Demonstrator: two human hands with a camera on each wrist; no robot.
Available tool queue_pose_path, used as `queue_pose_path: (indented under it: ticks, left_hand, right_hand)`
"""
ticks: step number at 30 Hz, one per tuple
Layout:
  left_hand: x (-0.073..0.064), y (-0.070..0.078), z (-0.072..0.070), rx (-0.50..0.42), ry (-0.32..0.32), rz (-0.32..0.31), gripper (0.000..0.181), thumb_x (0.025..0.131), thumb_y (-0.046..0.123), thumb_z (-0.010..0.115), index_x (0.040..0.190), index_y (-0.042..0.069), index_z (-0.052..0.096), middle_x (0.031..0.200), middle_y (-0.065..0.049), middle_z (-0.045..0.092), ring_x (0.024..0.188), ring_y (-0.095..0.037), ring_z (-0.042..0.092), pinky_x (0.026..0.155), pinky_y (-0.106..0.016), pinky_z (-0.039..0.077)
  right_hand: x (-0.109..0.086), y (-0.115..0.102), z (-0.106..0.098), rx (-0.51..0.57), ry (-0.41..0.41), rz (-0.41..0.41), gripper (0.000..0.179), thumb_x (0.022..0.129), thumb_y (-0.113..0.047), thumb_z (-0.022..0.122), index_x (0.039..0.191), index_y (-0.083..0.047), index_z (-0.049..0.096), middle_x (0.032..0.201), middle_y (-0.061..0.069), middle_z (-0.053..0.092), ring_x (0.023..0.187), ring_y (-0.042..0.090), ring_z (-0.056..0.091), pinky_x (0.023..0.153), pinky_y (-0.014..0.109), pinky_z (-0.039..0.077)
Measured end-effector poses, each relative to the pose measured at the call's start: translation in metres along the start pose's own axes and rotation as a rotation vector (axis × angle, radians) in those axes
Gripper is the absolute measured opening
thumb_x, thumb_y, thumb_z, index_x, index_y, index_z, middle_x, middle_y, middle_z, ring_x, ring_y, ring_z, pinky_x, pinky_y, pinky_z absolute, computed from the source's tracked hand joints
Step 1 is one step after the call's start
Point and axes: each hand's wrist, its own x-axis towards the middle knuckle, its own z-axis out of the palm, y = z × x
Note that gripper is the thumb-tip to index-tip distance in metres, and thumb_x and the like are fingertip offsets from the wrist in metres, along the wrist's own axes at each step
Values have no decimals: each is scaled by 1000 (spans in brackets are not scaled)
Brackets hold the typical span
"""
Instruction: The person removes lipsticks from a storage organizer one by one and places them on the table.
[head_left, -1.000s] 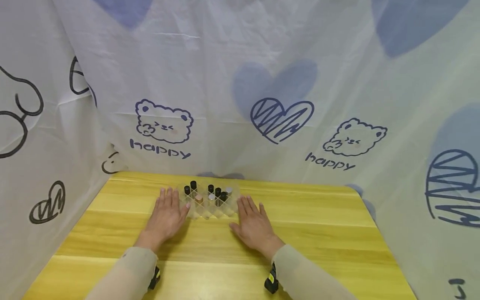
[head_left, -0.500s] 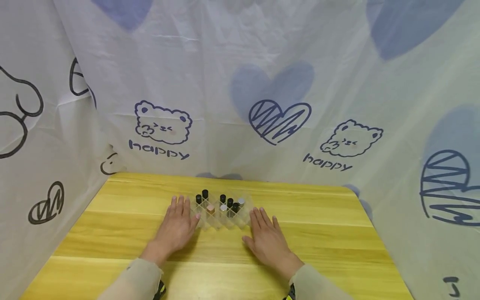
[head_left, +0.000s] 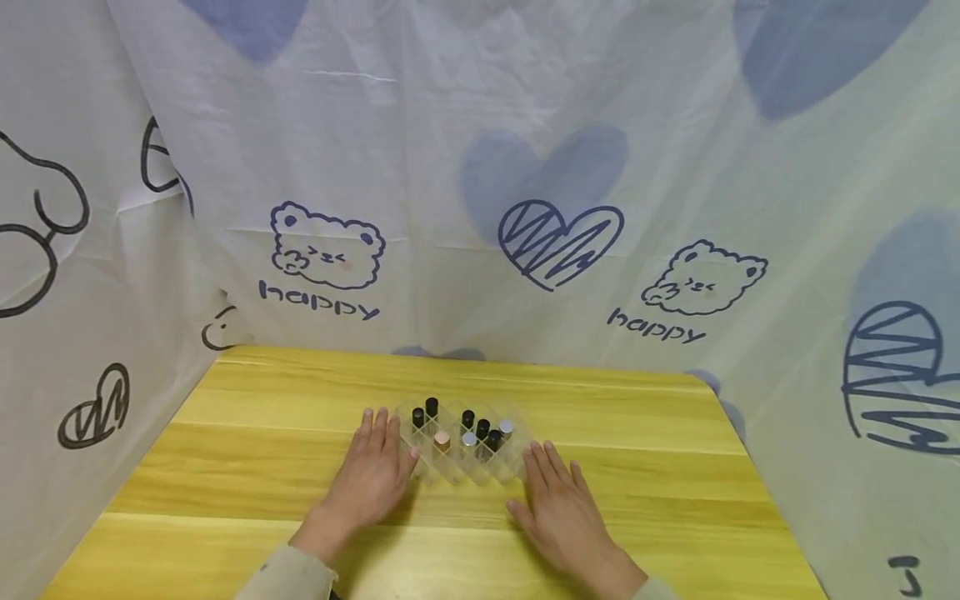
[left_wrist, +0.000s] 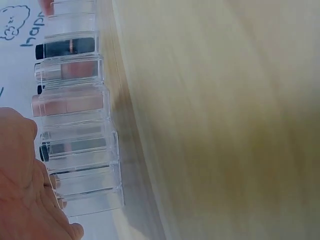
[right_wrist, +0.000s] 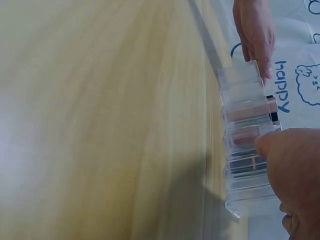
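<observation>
Along the bottom edge of the head view, I see two pale sleeves (head_left: 288,575) reaching forward over a yellow wood-grain table (head_left: 637,450). Beyond them, the left hand (head_left: 369,479) and right hand (head_left: 564,510) lie with fingers extended, neither curled around anything. Between them sits a clear organizer (head_left: 452,475) with diamond-shaped cells; the left fingers meet its left end, the right fingertips its right end, though how hard they press I cannot tell. Compared with half a second ago, hands and organizer have come nearer the person and a little to the right. Small tubes stand in the cells: five black-capped tubes (head_left: 432,407), two silver-topped tubes (head_left: 469,438) and one pinkish-topped tube (head_left: 442,440). Farthest off hangs a white cloth (head_left: 450,83) printed with blue hearts and bears.
</observation>
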Motion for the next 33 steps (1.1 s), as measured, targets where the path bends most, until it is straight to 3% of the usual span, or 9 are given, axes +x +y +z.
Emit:
queue_pose_path:
  ticks: [11, 22, 33]
  left_hand:
    - [-19, 18, 3, -15, 34, 34, 69, 115, 42, 41, 158, -12, 35, 166, -36, 26, 158, -53, 14, 127, -66, 24]
    - [-41, 23, 0, 5, 76, 74, 68, 112, 42, 48, 157, -10, 40, 164, -35, 32, 156, -53, 25, 124, -66, 30]
    - [-38, 15, -2, 49, 28, 94, 69, 112, 42, 47, 159, -7, 37, 168, -29, 28, 158, -48, 23, 127, -68, 23]
  right_hand:
    - [-37, 0, -6, -6, 34, 32, 74, 105, -48, 61, 157, 2, 46, 163, 20, 46, 154, 38, 40, 120, 67, 38]
    - [-55, -5, -5, 45, 2, 63, 72, 106, -46, 58, 157, 3, 44, 165, 21, 43, 153, 40, 40, 120, 67, 38]
    - [-56, -9, -3, 81, 34, 84, 71, 108, -44, 56, 158, 3, 41, 165, 22, 41, 154, 40, 38, 120, 67, 38]
